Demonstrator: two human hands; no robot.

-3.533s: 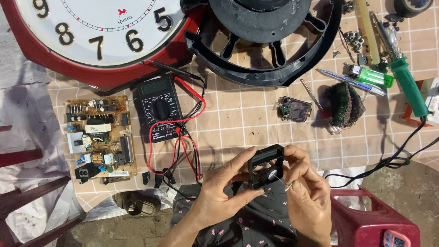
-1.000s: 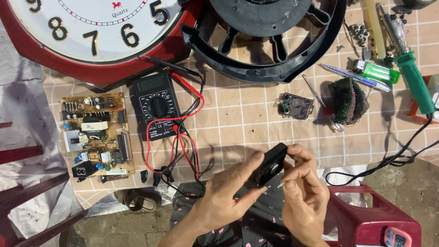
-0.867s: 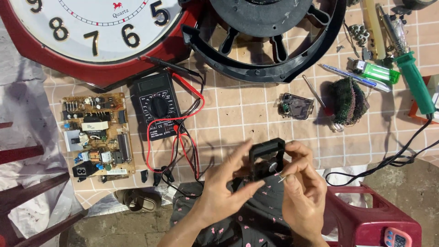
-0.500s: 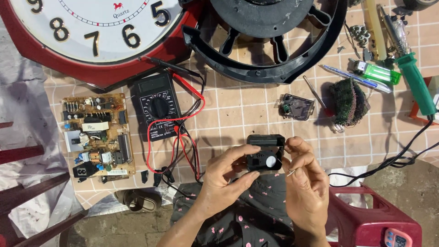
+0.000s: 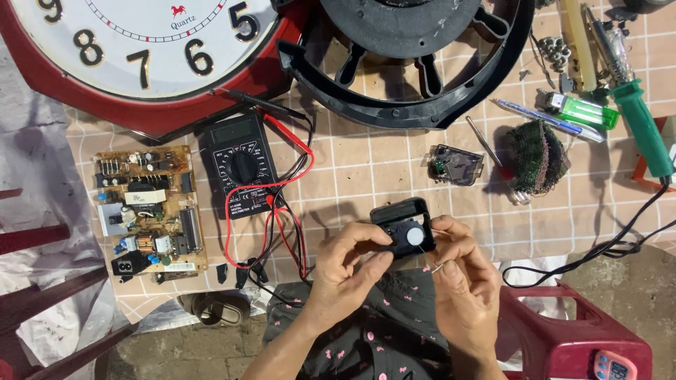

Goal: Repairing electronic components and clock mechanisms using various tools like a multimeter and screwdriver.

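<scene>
1. Two hands share the small black plastic clock movement box (image 5: pixel 403 226) above our lap, off the near edge of the tiled worktop (image 5: pixel 366 158): our left hand (image 5: pixel 346 271) pinches it, our right hand (image 5: pixel 465 281) nips a thin wire (image 5: pixel 438 267) beside it.
2. We should keep the box steady, guiding the wire gently.
3. Nearby, the black multimeter (image 5: pixel 238 165) leads and green circuit board (image 5: pixel 146 211) crowd the left edge.

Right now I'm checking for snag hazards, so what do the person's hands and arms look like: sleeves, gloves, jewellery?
Both the left hand and right hand are bare: no gloves, rings or watch visible. The forearms are uncovered, with no sleeves in view. Fingernails are short and unpainted.
</scene>
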